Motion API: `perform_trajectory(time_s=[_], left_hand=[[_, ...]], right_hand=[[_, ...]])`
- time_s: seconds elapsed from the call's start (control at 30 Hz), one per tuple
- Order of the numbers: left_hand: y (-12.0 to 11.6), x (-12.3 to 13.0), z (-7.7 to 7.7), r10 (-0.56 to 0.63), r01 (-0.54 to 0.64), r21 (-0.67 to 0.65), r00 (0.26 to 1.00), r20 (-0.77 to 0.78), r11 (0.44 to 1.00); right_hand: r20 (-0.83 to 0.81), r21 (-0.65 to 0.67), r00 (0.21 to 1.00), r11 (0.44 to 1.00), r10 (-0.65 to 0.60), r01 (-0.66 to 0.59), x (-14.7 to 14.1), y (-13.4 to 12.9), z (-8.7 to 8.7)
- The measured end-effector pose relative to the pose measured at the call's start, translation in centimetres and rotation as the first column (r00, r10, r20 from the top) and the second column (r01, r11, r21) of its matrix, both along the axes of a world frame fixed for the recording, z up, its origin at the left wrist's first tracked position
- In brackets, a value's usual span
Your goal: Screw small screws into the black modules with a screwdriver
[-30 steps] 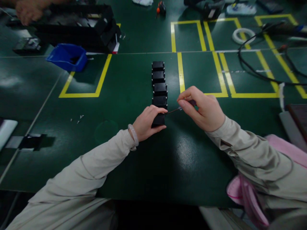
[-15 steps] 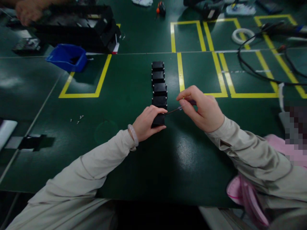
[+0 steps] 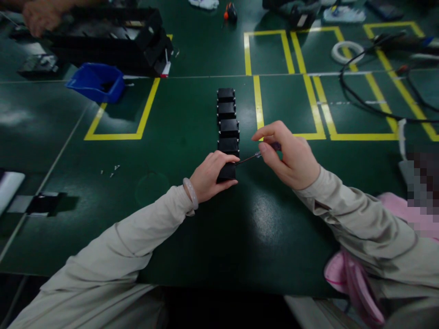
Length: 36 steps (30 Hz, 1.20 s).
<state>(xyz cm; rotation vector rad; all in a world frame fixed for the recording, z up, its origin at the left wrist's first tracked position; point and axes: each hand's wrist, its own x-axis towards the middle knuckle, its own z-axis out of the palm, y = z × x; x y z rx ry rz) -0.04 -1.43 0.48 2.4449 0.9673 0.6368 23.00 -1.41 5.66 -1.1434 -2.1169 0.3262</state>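
My left hand (image 3: 210,176) is closed round the nearest black block (image 3: 227,172), thumb on its near side and forefinger along its far edge. Beyond it, several similar black blocks (image 3: 228,125) stand in a row, small shiny screws showing along their sides. From the right, my right hand (image 3: 290,155) pinches the handle of a screwdriver (image 3: 249,158), whose thin shaft slants down to the right side of the held block. The tip meets the block beside my left forefinger; the exact contact is too small to make out.
Several loose screws (image 3: 112,171) lie on the green table (image 3: 192,246) at left. Farther back are a blue bin (image 3: 96,82) and a long black housing (image 3: 113,41), with another person's hand (image 3: 41,18) at it. A tape roll (image 3: 347,51) and black cable (image 3: 360,97) lie at right.
My right hand's fingers have shifted slightly on the screwdriver handle. My left hand and the row of blocks look the same.
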Motion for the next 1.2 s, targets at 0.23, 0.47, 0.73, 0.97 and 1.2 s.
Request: perform_trajectory(time_s=[0.23,0.47,0.73,0.97,1.2], left_hand=[[-0.07,0.04,0.21,-0.002,0.002,-0.004,1.0,-0.001,1.0],[-0.07,-0.02,0.06,-0.005,0.005,0.008,1.0,0.007,1.0],[-0.03,0.0,0.04,0.0,0.0,0.004,1.0,0.001,1.0],[-0.03,0.03,-0.01,0.029,-0.029,-0.015,1.0,-0.005,0.999],[-0.06,-0.01,-0.07,0.024,-0.024,-0.003,1.0,0.001,1.0]], right_hand=[[0.019,-0.009,1.0,1.0,0.018,-0.018,-0.09,-0.11,0.16],[0.027,0.028,1.0,1.0,0.013,-0.013,0.07,0.03,-0.02],[-0.018,0.009,0.999,0.999,0.044,-0.044,0.06,0.16,0.02],[-0.002,0.014,0.999,0.999,0.04,-0.04,0.13,0.31,0.02],[-0.042,-0.024,0.998,0.998,0.05,-0.051,0.16,0.35,0.05]])
